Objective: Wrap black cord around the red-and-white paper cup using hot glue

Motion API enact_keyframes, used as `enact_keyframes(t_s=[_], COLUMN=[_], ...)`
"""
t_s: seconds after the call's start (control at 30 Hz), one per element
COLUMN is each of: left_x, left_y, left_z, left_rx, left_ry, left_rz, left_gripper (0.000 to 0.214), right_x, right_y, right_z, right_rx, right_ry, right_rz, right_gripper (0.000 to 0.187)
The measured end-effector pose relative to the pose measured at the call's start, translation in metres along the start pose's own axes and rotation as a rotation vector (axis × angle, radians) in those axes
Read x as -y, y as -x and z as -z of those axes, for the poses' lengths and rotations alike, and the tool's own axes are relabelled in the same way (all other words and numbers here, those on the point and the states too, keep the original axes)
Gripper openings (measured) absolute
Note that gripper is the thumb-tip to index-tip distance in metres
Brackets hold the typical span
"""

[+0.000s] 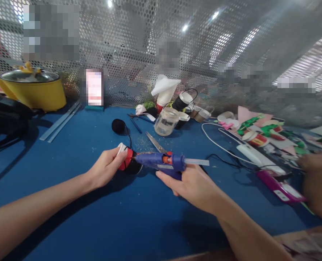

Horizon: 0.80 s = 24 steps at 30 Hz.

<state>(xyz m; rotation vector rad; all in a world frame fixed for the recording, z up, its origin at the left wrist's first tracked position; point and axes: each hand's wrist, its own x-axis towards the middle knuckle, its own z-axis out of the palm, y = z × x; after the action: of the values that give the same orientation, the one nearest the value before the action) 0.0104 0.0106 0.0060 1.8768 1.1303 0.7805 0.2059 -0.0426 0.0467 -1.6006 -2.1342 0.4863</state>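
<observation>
My left hand (108, 165) is closed round a small red and white cup (125, 159), tilted on its side, with black yarn wrapped over part of it. A strand runs from the cup to a black yarn ball (118, 126) on the table behind. In my right hand (195, 185) is a blue hot glue gun (161, 159), a clear glue stick jutting from its back end. Its nozzle meets the cup's side; whether it touches, I cannot tell. Scissors (155, 142) lie just behind the gun, their handles partly hidden by it.
A clear plastic jar (166, 122) and several cups stand behind. Spare glue sticks (60, 121), a phone (95, 88) and a yellow pot (32, 88) are at left. At right are a white cable, a purple power strip (280, 186) and another person's blurred hand (317, 170).
</observation>
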Motion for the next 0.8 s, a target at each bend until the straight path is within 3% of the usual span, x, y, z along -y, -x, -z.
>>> enact_keyframes(t_s=[0.2,0.53,0.8], left_x=[0.0013,0.0026,0.0048], left_y=[0.0006,0.0002,0.0018], left_z=[-0.0001,0.0001,-0.0001], left_rx=[0.022,0.009,0.033], left_ry=[-0.006,-0.039,-0.016], left_rz=[-0.031,0.012,-0.059], left_gripper=[0.032,0.032,0.031], right_x=[-0.0008,-0.0016,-0.0013], right_y=[-0.0009,-0.0012,-0.0044], right_z=[0.0008,0.0009,0.0063], right_rx=[0.011,0.007,0.116], right_ry=[-0.050,0.003,-0.158], right_rz=[-0.068,-0.057,-0.190], right_gripper=[0.027,0.027,0.029])
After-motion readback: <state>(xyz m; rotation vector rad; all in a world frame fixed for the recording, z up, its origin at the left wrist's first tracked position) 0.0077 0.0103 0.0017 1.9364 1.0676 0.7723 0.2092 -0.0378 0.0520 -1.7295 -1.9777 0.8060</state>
